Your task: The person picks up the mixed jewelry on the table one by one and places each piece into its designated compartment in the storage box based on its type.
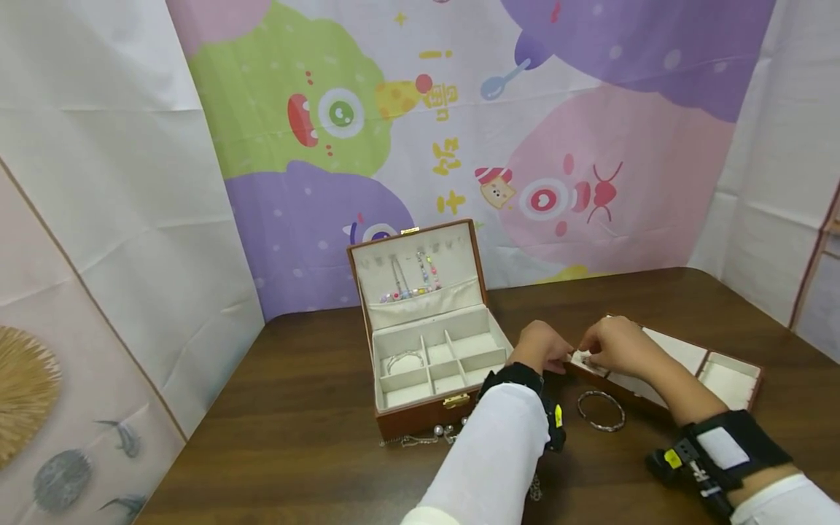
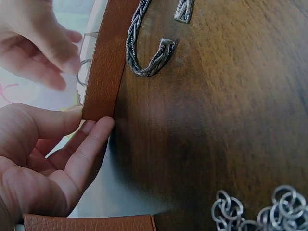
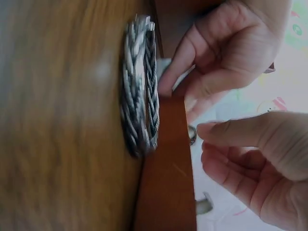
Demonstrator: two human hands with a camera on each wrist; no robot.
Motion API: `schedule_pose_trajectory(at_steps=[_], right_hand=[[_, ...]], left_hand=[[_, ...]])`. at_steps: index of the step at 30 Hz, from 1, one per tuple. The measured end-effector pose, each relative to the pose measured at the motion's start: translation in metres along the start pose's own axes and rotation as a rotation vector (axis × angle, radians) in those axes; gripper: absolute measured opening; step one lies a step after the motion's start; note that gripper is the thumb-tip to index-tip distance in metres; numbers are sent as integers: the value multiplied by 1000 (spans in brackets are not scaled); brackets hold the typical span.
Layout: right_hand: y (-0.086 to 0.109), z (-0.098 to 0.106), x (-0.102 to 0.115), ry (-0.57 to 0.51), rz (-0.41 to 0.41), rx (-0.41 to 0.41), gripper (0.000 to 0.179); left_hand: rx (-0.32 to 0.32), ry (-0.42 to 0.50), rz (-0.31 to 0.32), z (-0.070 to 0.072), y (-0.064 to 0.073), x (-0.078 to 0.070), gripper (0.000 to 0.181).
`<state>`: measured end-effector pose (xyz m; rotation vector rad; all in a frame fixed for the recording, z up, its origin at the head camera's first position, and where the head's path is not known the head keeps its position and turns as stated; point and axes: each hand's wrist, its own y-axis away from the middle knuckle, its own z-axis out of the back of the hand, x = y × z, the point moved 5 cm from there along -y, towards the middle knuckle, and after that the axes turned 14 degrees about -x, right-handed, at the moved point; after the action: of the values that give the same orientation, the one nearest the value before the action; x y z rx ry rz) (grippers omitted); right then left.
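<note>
While your left hand (image 1: 541,346) pinches the shallow brown leather tray (image 1: 728,375), lower right, hold its probably light, stiff corner; whether your right hand (image 1: 620,346) grips the silvery metal ring (image 3: 193,135), I can't tell.

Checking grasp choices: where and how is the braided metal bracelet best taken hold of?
Pinch the braided metal bracelet by its closed curve on the person's right, probably from above: it lies flat, its hollow loop leaves room to straddle the band, its open ends face left, and the brown jewelry tray walls off its far side.
</note>
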<state>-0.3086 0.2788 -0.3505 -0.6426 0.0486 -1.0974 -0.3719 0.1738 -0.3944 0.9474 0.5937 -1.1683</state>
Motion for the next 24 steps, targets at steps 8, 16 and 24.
schedule_pose_trajectory(at_steps=[8, 16, 24], right_hand=[[-2, 2, -2, -27, -31, 27, 12], [-1, -3, -4, -26, -58, 33, 13], [4, -8, -6, -41, -80, 21, 14]], left_hand=[[-5, 51, -32, 15, 24, -8, 18], [32, -11, -59, 12, 20, -8, 26], [-41, -148, -120, 9, 16, -8, 27]])
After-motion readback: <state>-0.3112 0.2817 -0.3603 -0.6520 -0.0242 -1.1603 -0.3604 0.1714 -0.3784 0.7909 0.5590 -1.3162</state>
